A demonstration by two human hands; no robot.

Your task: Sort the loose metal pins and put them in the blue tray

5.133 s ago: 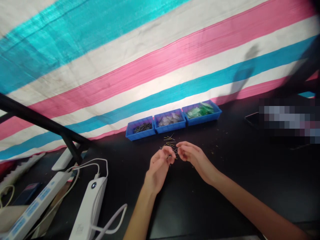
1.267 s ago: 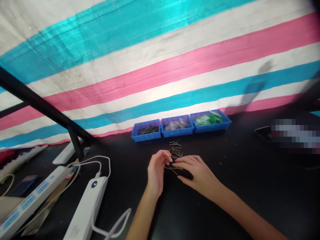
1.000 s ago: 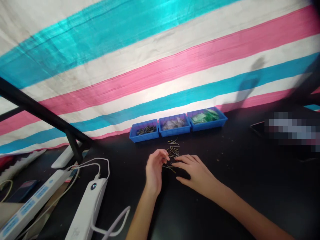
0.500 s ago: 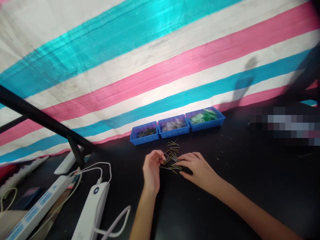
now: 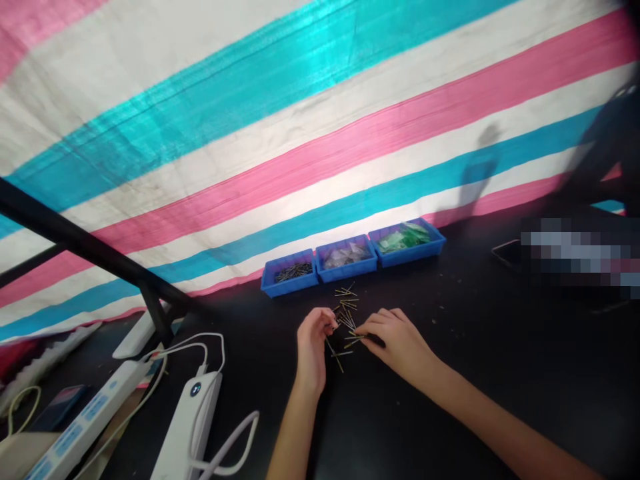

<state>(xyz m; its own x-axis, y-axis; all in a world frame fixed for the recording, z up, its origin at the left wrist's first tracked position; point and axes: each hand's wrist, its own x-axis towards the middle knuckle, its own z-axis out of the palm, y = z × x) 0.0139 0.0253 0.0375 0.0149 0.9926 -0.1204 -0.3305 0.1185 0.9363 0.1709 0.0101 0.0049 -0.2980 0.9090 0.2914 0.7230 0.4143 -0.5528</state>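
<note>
Your right hand [image 5: 395,339] pinches rods [image 5: 351,338] toward worktop [image 5: 450,400]'s far edge; likely light, stiff; grip mid-length; left hand [image 5: 313,343] half-curled, hold unclear.

Bright sheet [image 5: 300,160], dim tabletop [image 5: 400,427], soft blur

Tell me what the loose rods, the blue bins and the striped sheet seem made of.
Loose rods: probably shiny metal, given gold-silver glints.
Blue bins: likely plastic, satin-looking, with thin, evenly coloured walls.
Striped sheet: perhaps plastic tarpaulin, slightly glossy, creased.
</note>
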